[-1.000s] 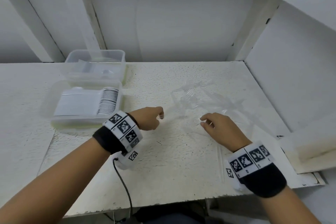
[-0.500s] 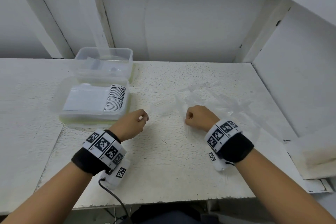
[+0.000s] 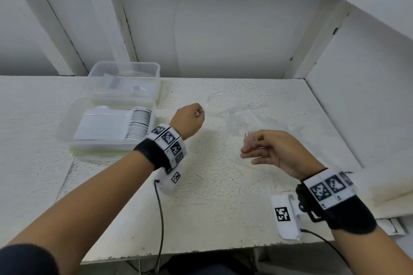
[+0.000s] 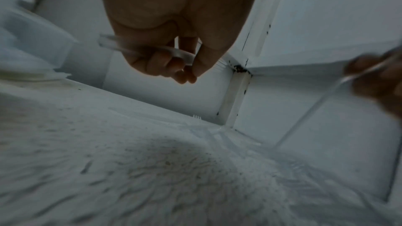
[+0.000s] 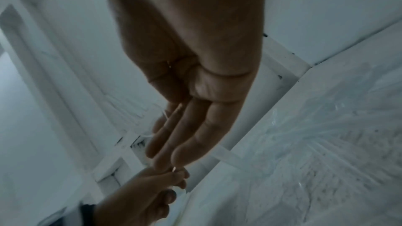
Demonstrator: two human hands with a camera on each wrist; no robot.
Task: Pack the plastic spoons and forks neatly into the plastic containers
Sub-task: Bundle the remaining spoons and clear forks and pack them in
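Your left hand [image 3: 187, 121] is raised above the white table [image 3: 223, 207], fingers curled into a fist around a clear plastic utensil [image 4: 143, 47]; the left wrist view shows its handle crossing your curled fingers [image 4: 161, 61], though whether it is a spoon or a fork cannot be told from here. Your right hand [image 3: 271, 150] sits well apart from it, palm turned sideways, with the fingers nearly straight and close together; a clear fork [image 3: 250, 138] shows at them, its prongs poking up past your fingertips, and the thumb appears to press it against the fingers, but the grip itself is not plain. Beyond both hands, a loose pile of clear cutlery [image 3: 248, 111] lies spread on the table toward the back right corner. To your left stand two plastic containers touching each other: the near container [image 3: 107, 127] holds a neat row of stacked pieces on edge along its right side, and the far container [image 3: 125, 80] behind it holds a few clear items too faint to name.
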